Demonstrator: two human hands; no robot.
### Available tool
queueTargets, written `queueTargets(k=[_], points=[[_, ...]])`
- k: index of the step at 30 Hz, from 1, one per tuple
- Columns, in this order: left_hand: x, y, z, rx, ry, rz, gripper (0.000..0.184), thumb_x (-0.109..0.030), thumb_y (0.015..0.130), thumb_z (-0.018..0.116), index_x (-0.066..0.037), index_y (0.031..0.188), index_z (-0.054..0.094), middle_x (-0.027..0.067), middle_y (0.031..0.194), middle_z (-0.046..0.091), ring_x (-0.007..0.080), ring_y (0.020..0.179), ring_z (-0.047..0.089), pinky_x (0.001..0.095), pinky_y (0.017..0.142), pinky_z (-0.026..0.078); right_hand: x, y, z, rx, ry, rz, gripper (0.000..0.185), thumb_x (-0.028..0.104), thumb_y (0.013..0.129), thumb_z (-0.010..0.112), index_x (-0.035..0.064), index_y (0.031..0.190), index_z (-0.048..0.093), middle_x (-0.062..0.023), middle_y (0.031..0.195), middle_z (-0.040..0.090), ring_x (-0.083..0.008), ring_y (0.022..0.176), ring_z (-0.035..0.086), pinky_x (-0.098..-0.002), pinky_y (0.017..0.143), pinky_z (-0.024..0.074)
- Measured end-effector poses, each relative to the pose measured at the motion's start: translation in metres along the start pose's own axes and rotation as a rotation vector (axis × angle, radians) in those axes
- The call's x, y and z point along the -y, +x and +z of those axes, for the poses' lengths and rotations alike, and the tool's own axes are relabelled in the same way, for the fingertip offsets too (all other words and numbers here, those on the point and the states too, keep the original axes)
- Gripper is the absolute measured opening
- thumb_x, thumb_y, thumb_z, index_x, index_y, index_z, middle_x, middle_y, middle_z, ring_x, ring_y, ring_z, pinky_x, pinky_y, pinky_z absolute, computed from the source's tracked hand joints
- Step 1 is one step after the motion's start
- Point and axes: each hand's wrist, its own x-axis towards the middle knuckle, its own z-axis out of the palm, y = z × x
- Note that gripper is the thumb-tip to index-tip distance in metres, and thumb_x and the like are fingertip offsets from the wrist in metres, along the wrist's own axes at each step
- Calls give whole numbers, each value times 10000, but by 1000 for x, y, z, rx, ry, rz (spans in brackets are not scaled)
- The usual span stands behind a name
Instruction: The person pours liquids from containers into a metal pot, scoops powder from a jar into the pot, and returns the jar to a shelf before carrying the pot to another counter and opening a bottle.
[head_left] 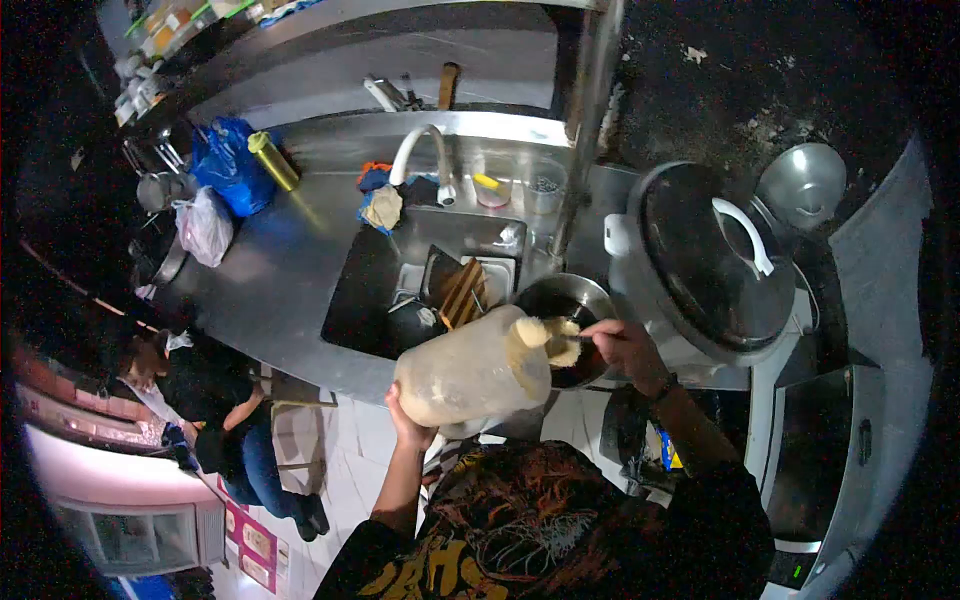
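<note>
My left hand [407, 418] grips the lower side of a large, cloudy plastic container [460, 375], tilted with its mouth to the right. A pale, creamy mass [532, 333] shows at that mouth. My right hand [628, 352] is closed around the thin handle of a spoon [585, 336]; its head is hidden by pale yellowish clumps [563, 350]. Under the clumps is a metal pot [592, 290] with dark contents, standing at the counter's edge right of the sink.
A sink [350, 300] holds trays and a striped board [463, 292] below a white faucet [425, 150]. At right stands a big lidded cooker [700, 250]. Bags [232, 165] and a yellow-green bottle [273, 160] sit at left. Another person [215, 400] is at far left.
</note>
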Motion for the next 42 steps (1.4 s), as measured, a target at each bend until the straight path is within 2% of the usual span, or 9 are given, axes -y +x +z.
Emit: queueTargets(k=[5, 9, 11, 15, 20, 24, 31, 33, 42], points=[[-10, -1, -11, -28, -14, 42, 692, -598, 736, 410, -93, 1208, 394, 97, 1145, 481, 270, 1043, 474, 416, 854, 408, -24, -12, -21, -252, -732, -552, 220, 110, 794, 521, 63, 1004, 565, -89, 752, 601, -217, 699, 551, -307, 652, 437], [-12, 5, -27, -4, -2, 73, 694, -614, 736, 404, -98, 1200, 401, 87, 1134, 491, 257, 1009, 499, 399, 806, 437, -45, -6, -26, -224, -1320, -582, 274, 74, 762, 503, 72, 1031, 553, -125, 808, 588, -287, 741, 536, -366, 656, 431], [-12, 4, -28, -15, -3, 79, 690, -614, 737, 401, -99, 1196, 403, 87, 1129, 494, 254, 1003, 503, 395, 799, 440, -35, -9, -21, -252, -1374, -295, 328, 68, 731, 504, 68, 1057, 539, -115, 814, 574, -277, 737, 527, -389, 639, 422], [-15, -6, -17, 3, 59, 97, 690, -610, 735, 407, -92, 1191, 405, 94, 1123, 496, 257, 1003, 502, 394, 810, 434, -11, -20, -3, -364, -1169, -389, 323, 79, 733, 506, 70, 1054, 538, -97, 777, 572, -276, 726, 527, -401, 620, 414], [1, -3, -25, -18, 17, 38, 715, -596, 720, 438, -65, 1196, 400, 108, 1120, 495, 268, 1009, 496, 399, 840, 418, -25, -6, 39, 9, -1144, -878, 254, 99, 747, 527, 90, 989, 603, -72, 707, 572, -248, 685, 545, -376, 607, 422], [-7, -12, -7, -3, 188, 122, 717, -557, 714, 475, -31, 1195, 397, 129, 1113, 493, 271, 1012, 493, 403, 849, 412, -7, 0, 47, 413, -937, -490, 210, 219, 831, 517, 63, 927, 619, -103, 746, 598, -251, 671, 572, -334, 608, 455], [-4, -9, -7, 9, 81, 114, 647, -512, 752, 430, -32, 1186, 401, 137, 1128, 489, 280, 1031, 487, 406, 856, 409, 4, -3, 40, 257, -373, 96, 174, 140, 803, 531, 31, 897, 628, 53, 596, 482, -44, 535, 409, -198, 474, 314], [-4, -6, -8, -2, 66, 121, 647, -519, 755, 421, -40, 1189, 401, 135, 1134, 489, 281, 1035, 485, 408, 858, 407, 6, -5, 30, 72, 145, 268, 178, 135, 804, 517, 28, 897, 626, 54, 587, 478, -46, 518, 401, -192, 476, 308], [-4, 1, -25, 24, -41, 111, 673, -600, 756, 386, -120, 1228, 379, 93, 1182, 457, 273, 1074, 456, 425, 871, 395, -33, -5, -12, -448, -626, -501, 193, 190, 810, 522, 44, 881, 625, -76, 697, 576, -212, 622, 532, -315, 589, 428]])
